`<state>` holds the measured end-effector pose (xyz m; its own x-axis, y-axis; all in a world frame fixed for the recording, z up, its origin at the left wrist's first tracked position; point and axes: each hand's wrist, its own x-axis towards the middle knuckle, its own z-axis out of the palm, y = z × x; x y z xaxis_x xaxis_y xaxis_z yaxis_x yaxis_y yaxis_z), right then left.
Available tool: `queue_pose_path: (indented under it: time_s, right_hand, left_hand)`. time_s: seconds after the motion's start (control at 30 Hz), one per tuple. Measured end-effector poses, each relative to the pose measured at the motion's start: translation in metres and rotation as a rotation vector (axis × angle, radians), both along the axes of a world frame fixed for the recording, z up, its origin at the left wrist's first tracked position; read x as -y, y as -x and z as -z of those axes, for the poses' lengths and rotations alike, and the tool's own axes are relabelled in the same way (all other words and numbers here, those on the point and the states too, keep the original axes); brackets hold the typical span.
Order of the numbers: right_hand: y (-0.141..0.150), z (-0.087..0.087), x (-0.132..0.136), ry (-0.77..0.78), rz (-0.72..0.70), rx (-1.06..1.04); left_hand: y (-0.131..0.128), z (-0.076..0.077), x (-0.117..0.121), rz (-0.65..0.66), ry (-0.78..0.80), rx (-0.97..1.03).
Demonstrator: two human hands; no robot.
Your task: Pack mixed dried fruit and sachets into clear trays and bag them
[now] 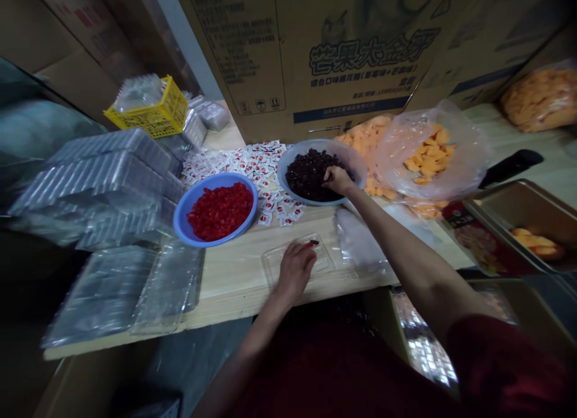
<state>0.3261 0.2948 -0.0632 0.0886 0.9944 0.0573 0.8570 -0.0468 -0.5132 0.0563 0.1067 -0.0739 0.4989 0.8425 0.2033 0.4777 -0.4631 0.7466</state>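
Observation:
My left hand (296, 266) is over a shallow clear plastic tray (276, 263) near the table's front edge. Its fingers are curled together, with a small red piece (309, 244) at their tips. Just beyond it in the tray sits a dark piece (315, 242). My right hand (337, 181) reaches into a pale translucent bowl (357, 159) of dark brown, dried-fruit-like pieces (311, 168). Thumb and fingers are pinched there, and what lies between them is mostly hidden. To the left stands a blue bowl (180, 224) full of glossy red pieces (220, 210).
Small printed packets (252, 162) are scattered behind the bowls. Stacked clear plastic boxes (121, 177) and a yellow basket (166, 114) occupy the left. On the right are an open bag (469, 147) of orange pieces, a black handle (514, 167) and a tin (536, 207). A large carton (279, 57) stands behind.

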Motion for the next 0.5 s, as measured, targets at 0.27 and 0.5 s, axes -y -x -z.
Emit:
queue_pose_path:
  time_s: [0.27, 0.5]
  right_hand:
    - [-0.013, 0.002, 0.012, -0.041, 0.002, -0.202]
    - [-0.009, -0.001, 0.009, 0.019, -0.050, -0.253]
  left_hand:
    - [0.034, -0.025, -0.017, -0.149, -0.076, 0.059]
    - [0.149, -0.060, -0.125, -0.623, -0.130, -0.390]
